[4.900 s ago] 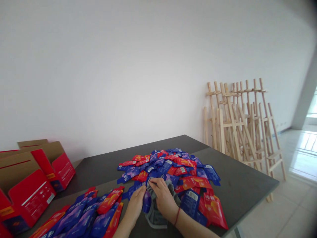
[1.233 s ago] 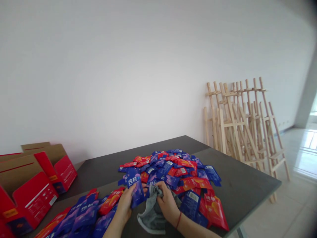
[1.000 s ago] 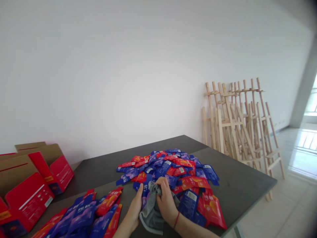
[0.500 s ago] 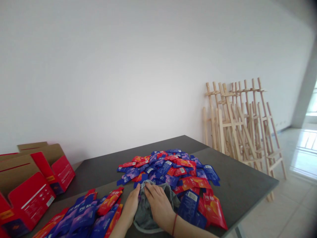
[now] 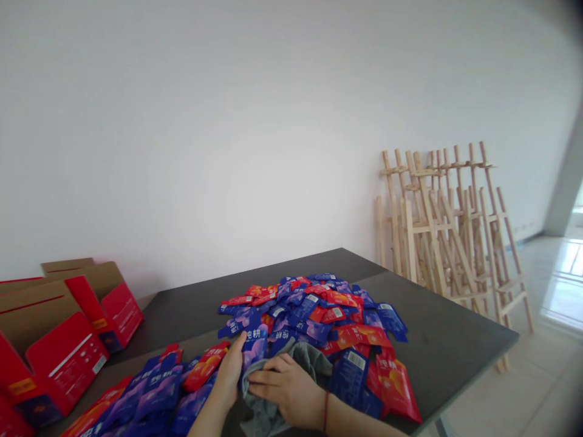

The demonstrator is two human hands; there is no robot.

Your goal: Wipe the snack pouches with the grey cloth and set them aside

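Observation:
My left hand (image 5: 230, 368) is closed around the left edge of a blue-purple packet (image 5: 255, 347), which stands tilted with its printed front showing. Bunched under the fingers of my right hand (image 5: 291, 388) is a grey cloth (image 5: 262, 416), pressed near the packet's lower right side. A red string circles my right wrist. Behind both hands spreads a large pile of red and blue packets (image 5: 312, 308). To the left of my left hand lies a second, smaller group of red and blue packets (image 5: 157, 388).
Two open red cartons (image 5: 64, 358) with brown flaps stand at the left of the dark table (image 5: 437, 315). Wooden easels (image 5: 428, 230) lean by the white wall, beyond the table's right edge.
The packet between my hands has come into view, upright in my left hand. My right hand has drawn the cloth off it, and the cloth is more crumpled. The view has shifted slightly.

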